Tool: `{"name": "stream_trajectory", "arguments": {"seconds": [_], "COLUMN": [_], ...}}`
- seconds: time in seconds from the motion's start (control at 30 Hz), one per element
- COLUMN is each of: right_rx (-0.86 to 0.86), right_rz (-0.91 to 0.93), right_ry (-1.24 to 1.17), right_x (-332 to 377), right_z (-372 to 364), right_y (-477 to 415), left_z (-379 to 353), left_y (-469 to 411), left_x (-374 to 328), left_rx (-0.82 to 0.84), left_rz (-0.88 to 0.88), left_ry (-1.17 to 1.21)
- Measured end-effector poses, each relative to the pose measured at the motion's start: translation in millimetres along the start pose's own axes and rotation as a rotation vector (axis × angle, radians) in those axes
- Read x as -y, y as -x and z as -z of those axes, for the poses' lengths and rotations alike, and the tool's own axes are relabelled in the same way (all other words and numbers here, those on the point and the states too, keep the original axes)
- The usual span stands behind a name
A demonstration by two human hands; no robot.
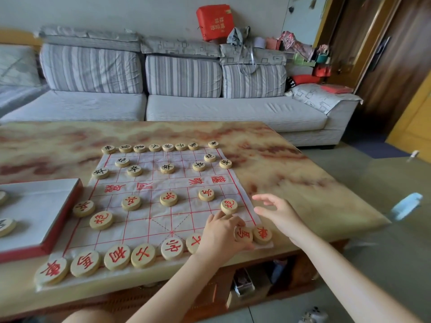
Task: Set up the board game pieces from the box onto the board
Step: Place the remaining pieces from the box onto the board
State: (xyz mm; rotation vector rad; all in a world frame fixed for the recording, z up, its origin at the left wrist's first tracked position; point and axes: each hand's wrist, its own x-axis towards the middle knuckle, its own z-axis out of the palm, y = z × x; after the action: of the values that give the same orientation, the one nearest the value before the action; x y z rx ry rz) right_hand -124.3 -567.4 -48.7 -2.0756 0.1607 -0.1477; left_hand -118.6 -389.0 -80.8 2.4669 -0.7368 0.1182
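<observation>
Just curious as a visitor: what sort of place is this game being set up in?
Most likely a home living room: a grey striped sofa stands behind a marble-patterned coffee table holding a Chinese chess board.

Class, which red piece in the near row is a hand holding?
The second piece from the right end, beside the corner piece: the left hand grips it alone.

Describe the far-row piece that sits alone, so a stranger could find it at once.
On the marbled table lies a white cloth board with a red grid; along its far edge runs a row of black-lettered discs. The lone disc is at the row's right end, split from the other seven by a gap, while those sit nearly side by side.
</observation>
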Motion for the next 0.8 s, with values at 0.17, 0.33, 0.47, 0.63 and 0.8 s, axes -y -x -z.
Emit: {"name": "stream_trajectory", "arguments": {"seconds": [0.17,0.33,0.47,0.63,0.8], "right_rx": [0.018,0.046,0.094,0.159,0.186], "right_rz": [-0.007,0.007,0.043,0.088,0.124], "right_ry": [-0.016,-0.028,-0.035,-0.021,0.005], "right_x": [2,9,25,45,60], "right_z": [-9,-20,-36,-62,-83], "right_y": [1,2,1,1,2], "left_z": [-4,1,24,70,112], "left_y": [2,4,6,18,42], "left_x": [4,7,20,57,93], "left_rx": [-0.023,-0.055,-0.121,-0.218,-0.269], "left_rz": [-0.001,-0.006,0.054,0.165,0.254], "left_ry": [-0.007,0.021,0.102,0.156,0.129]}}
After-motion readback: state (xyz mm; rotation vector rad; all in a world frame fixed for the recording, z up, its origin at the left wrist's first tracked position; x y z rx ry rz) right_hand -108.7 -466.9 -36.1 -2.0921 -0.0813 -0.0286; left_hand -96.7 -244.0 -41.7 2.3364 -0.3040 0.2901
